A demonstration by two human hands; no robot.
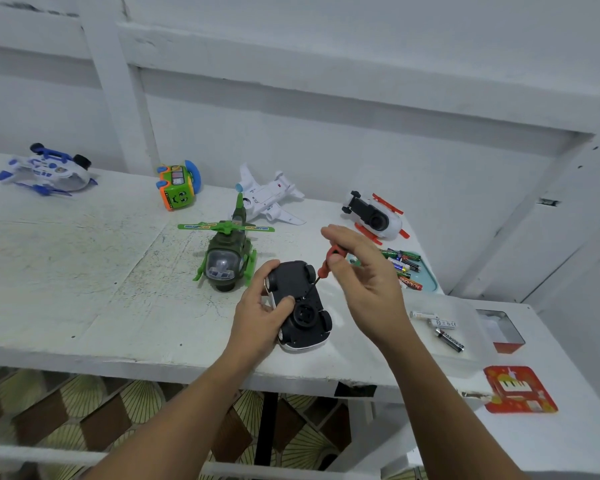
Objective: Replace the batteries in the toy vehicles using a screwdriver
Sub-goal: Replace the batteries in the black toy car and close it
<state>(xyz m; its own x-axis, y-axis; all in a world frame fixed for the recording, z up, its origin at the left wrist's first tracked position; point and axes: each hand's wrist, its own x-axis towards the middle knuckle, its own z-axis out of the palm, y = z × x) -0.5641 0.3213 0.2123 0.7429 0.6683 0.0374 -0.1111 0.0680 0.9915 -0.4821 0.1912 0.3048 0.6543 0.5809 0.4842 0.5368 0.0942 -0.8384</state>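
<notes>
A toy car [300,304] lies upside down near the table's front edge, its black underside and wheels facing up. My left hand [258,315] grips its left side, thumb on the underside. My right hand [364,277] pinches a red-handled screwdriver [326,265] whose dark tip touches the car's underside near its middle. A teal tray [426,277] of several batteries lies behind my right hand. Three loose batteries [442,329] lie in a clear container to the right.
On the white table [101,289] stand a green helicopter [227,256], a white plane [269,197], a green-orange bus [177,187], a blue-white toy [47,169] and an upturned white-red vehicle [374,216]. A red card [518,389] and a tin [503,329] lie at right.
</notes>
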